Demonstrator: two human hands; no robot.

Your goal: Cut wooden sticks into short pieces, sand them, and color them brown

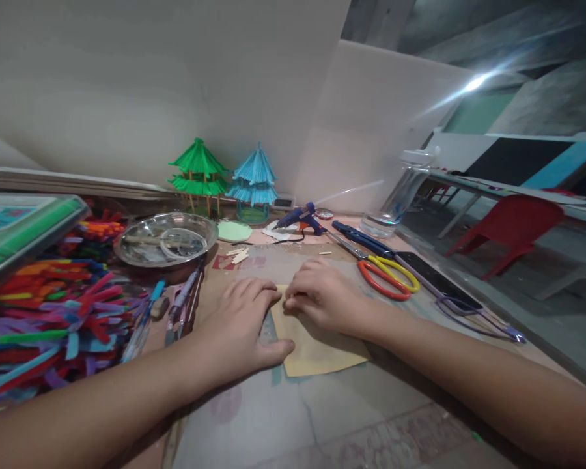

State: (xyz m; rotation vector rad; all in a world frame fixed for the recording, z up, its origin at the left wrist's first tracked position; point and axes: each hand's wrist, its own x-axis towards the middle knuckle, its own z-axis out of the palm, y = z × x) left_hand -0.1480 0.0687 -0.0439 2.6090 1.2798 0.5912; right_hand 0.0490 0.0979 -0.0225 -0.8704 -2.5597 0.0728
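Note:
A pale yellow sheet of paper (317, 355) lies flat on the clear-covered work surface (244, 417) in front of me. My left hand (244, 322) rests at its left edge, fingers stretched out and thumb apart, the thumb tip touching the paper. Over the upper part of the sheet is my right hand (327, 296), its fingers curled and the tips pressed together near the top left edge. Whatever those fingertips may hold is hidden. Beyond the hands lie small cream strips (239, 254) and a blue glue gun (303, 217).
Scissors (390, 277) with red and yellow handles and a dark cutter (361, 238) lie right. Behind stand a green pagoda model (198, 172), a blue one (254, 179) and a clear jug (390, 202). Left are a metal dish (127, 244) and many coloured pipe cleaners (63, 326).

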